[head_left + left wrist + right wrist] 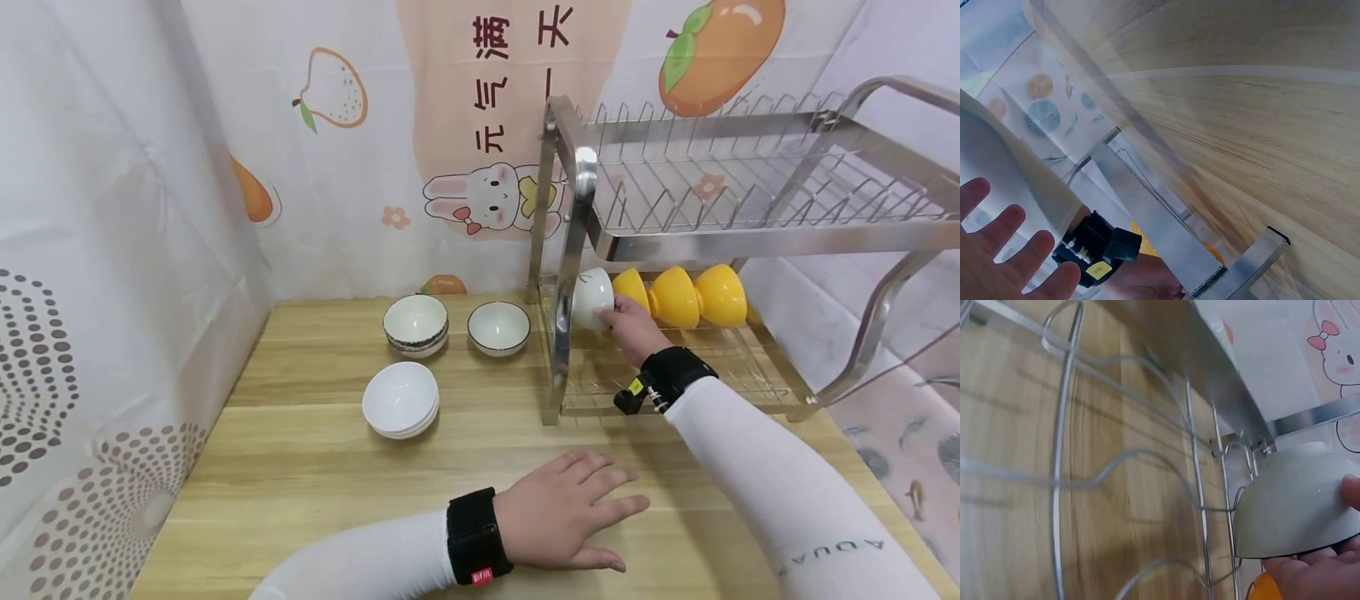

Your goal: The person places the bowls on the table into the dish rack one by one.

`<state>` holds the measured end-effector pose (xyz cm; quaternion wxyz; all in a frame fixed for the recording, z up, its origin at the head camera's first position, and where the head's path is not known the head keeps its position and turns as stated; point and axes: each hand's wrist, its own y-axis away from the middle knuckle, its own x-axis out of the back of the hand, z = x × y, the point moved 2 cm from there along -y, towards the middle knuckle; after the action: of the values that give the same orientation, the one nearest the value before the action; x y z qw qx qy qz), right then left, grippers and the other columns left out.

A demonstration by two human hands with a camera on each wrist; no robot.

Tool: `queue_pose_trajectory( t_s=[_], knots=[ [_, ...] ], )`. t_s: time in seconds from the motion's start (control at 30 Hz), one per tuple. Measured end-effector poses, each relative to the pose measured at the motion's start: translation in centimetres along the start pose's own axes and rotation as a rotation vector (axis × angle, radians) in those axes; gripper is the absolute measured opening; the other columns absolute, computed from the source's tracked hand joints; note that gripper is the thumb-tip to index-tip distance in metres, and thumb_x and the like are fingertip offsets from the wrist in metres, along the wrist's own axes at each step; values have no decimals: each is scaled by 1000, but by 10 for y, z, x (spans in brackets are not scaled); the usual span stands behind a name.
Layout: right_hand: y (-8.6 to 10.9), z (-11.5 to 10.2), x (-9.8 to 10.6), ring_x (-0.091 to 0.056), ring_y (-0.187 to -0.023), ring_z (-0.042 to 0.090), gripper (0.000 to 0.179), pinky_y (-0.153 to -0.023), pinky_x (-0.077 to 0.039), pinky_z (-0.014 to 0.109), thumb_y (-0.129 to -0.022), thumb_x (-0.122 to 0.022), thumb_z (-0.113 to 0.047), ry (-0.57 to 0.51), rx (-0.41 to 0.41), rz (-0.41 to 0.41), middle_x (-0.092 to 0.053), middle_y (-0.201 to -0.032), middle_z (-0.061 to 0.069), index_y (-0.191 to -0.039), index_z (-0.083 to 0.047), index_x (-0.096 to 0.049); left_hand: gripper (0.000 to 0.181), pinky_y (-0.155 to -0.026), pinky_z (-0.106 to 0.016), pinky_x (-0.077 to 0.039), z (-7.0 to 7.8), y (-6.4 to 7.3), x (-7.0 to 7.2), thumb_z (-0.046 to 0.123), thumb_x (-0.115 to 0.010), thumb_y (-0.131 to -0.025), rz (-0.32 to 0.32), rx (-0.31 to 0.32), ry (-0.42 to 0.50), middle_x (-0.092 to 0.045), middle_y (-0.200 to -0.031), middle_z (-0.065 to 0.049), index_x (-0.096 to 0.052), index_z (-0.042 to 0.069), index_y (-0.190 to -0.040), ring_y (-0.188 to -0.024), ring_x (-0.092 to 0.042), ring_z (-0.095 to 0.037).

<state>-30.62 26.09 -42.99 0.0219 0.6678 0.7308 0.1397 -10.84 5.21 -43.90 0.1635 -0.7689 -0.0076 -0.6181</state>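
Note:
On the lower tier of the metal dish rack (pixel 576 250), my right hand (pixel 636 329) grips a white bowl (pixel 592 298) turned on its side. The right wrist view shows this bowl (pixel 1300 500) close to the rack wires, thumb on its outside and fingers at the dark rim. Beside it, to the right, several yellow bowls (pixel 675 297) stand sideways in a row. My left hand (pixel 566 510) is spread flat above the table in front of the rack, holding nothing; its fingers (pixel 1004 237) show spread in the left wrist view.
Left of the rack stand a dark-rimmed bowl (pixel 498 328), a stack of dark-rimmed bowls (pixel 416 325) and a stack of plain white bowls (pixel 401 400) on the wooden table (pixel 300 467). The rack's upper tier (pixel 697 192) overhangs the right hand. A printed curtain (pixel 337 208) hangs behind.

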Motion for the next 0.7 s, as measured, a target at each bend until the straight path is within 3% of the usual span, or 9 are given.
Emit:
queue_pose_trajectory(
  t_s=[0.37, 0.7],
  knots=[
    [-5, -10, 2, -27, -140, 36, 57, -117, -22, 53, -107, -41, -17, 103, -37, 0, -26, -158, 23, -155, 3, -19, 73, -117, -38, -25, -4, 2, 0, 74, -35, -93, 10, 26, -19, -41, -151, 0, -43, 28, -150, -139, -36, -21],
    [-9, -2, 4, -26, -143, 38, 61, -117, -23, 54, -108, -41, -22, 195, -38, -33, -22, -159, 25, -156, 5, -14, 72, -117, -39, -25, -7, 12, -1, 72, -35, -95, -43, 65, 45, -40, -152, -1, -40, 28, -151, -143, -30, -22]
  ],
)
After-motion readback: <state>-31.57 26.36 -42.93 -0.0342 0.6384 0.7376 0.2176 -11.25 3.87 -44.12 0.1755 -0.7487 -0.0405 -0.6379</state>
